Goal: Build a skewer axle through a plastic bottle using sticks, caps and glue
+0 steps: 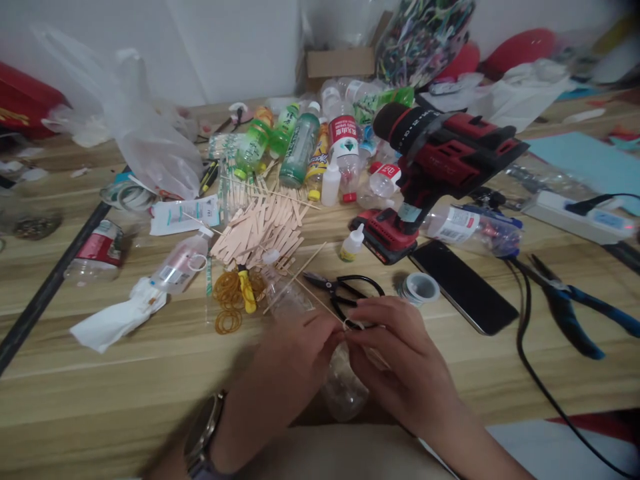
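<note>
My left hand (300, 353), with a watch (204, 430) on its wrist, meets my right hand (405, 350) near the table's front edge. Both are closed in a pinch. A thin wooden stick (317, 298) runs into the fingertips of my left hand. Between the fingertips shows a small pale loop (353, 325), too small to name; the fingers of my right hand close around it. Below the hands is clear plastic (345, 387), apparently a bottle, partly hidden. Black-handled scissors (345, 283) lie just beyond my fingers, and a second stick (295, 277) crosses the first.
Flat wooden sticks (260, 227) are heaped mid-table beside rubber bands (229, 321) and a glue bottle (353, 243). Behind stand several drink bottles (300, 147). A red cordless drill (440, 153), a phone (463, 287), a tape roll (423, 288) and pliers (563, 300) are to the right.
</note>
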The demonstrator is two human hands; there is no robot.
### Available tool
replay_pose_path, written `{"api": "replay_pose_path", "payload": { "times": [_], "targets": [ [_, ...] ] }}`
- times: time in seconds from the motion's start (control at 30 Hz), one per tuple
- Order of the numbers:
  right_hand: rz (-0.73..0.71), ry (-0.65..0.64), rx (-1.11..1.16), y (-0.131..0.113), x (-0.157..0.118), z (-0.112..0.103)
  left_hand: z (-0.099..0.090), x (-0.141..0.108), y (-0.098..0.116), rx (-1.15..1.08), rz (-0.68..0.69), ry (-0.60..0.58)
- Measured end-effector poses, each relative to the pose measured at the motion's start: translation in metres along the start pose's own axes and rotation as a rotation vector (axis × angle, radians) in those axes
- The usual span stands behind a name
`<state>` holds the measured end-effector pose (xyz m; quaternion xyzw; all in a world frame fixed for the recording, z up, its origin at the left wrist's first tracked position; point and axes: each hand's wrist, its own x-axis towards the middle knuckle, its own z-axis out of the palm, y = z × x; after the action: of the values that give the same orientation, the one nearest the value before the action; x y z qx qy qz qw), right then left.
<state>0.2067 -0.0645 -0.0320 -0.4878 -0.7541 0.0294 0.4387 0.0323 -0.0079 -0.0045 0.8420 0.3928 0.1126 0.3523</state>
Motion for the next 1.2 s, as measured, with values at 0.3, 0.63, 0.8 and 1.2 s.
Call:
{"api": "replay_pose_path", "payload": {
  "times": [0.3, 0.63, 0.8, 1.2],
  "targets": [
    [-0.063, -0.041, -0.018, -0.001, 0.002, -0.004, -0.007, 0.003, 0.0, 0.072, 0.063, -0.015],
    [0.481, 0.004, 0.498, -0.006, 0.004, -0.003, 0.012, -0.01, 0.006, 0.065, 0.209, 0.285],
    [0.488, -0.058, 0.47, -0.004, 0.008, -0.005, -0.001, -0.004, 0.008, -0.402, -0.075, 0.066],
    [0.219, 0.026, 0.142, -0.009, 0.006, -0.012, -0.005, 0.011, 0.0, -1.12, -0.5, -0.185]
  ]
}}
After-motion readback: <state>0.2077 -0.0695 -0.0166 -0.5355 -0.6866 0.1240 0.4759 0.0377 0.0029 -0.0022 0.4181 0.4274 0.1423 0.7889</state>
